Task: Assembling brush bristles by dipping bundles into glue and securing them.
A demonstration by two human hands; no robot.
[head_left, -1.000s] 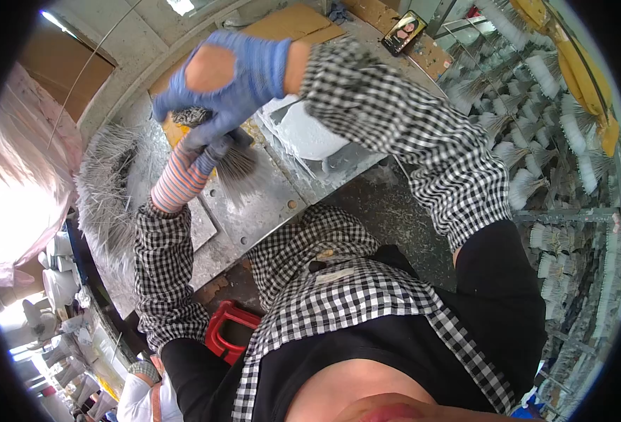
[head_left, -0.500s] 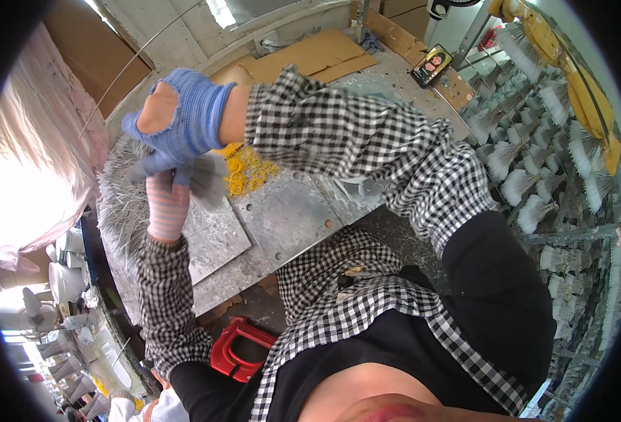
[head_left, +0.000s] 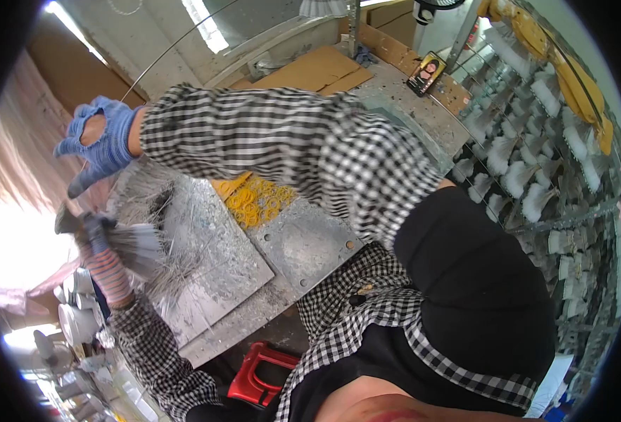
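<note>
My left hand (head_left: 105, 261), in a striped knit glove with dark fingertips, is closed round a bundle of thin grey strands (head_left: 141, 247). One end of the bundle flares over the table; its tight, blunt end sticks out past the hand on the left. My right hand (head_left: 105, 141), in a blue knit glove, reaches across to the far left above that blunt end. Its fingers and thumb are apart with nothing between them. Loose grey strands (head_left: 145, 186) lie heaped beside both hands. A pile of small yellow rings (head_left: 257, 200) sits on the table beyond my right forearm.
Metal plates (head_left: 300, 246) cover the worktable. At its back are cardboard (head_left: 324, 70) and a propped phone (head_left: 426, 74). Racks of fanned strand bundles (head_left: 528, 176) stand at the right. A pink-white cloth (head_left: 25, 162) hangs at the left; a red plastic stool (head_left: 261, 373) is below the table.
Both hands have moved left, the left one carrying the bundle. My right hand has come away from the left hand and spread its fingers. The view has shifted slightly.
</note>
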